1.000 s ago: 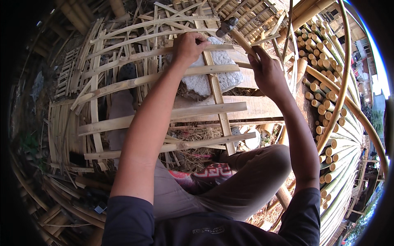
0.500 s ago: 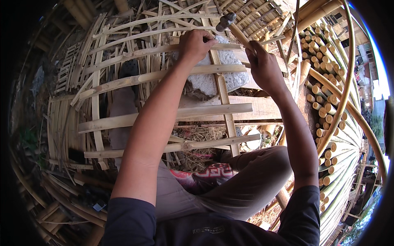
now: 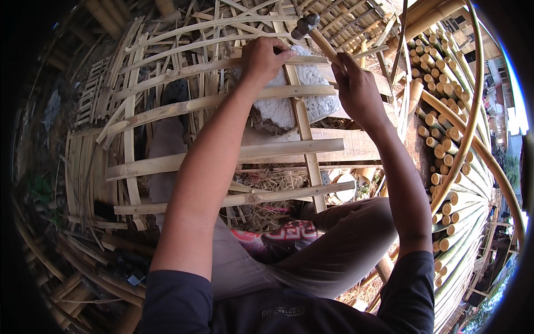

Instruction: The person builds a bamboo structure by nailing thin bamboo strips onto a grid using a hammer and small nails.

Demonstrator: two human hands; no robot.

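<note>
In my right hand [image 3: 357, 83] is a hammer [image 3: 325, 47], gripped by its wooden handle, with the dark metal head raised up and to the left. My left hand [image 3: 263, 59] is closed in a pinch above the crossing of two bamboo slats; whatever is between its fingertips is too small to make out. The upright slat [image 3: 303, 119] carries several long crosswise slats [image 3: 278, 148], which together form an open lattice across my lap. Beneath that crossing rests a rough pale stone block [image 3: 320, 108].
Stacked cut bamboo poles [image 3: 445, 150] fill the right side, with a bent pole [image 3: 475, 83] in front. A wooden plank [image 3: 356, 146] lies beyond my knees. Bamboo strips [image 3: 83, 172] are piled at the left, and a woven panel [image 3: 356, 25] stands at the back.
The hammer and my right hand have shifted slightly up. My left hand stays pinched at nearly the same crossing, and the lattice has hardly moved.
</note>
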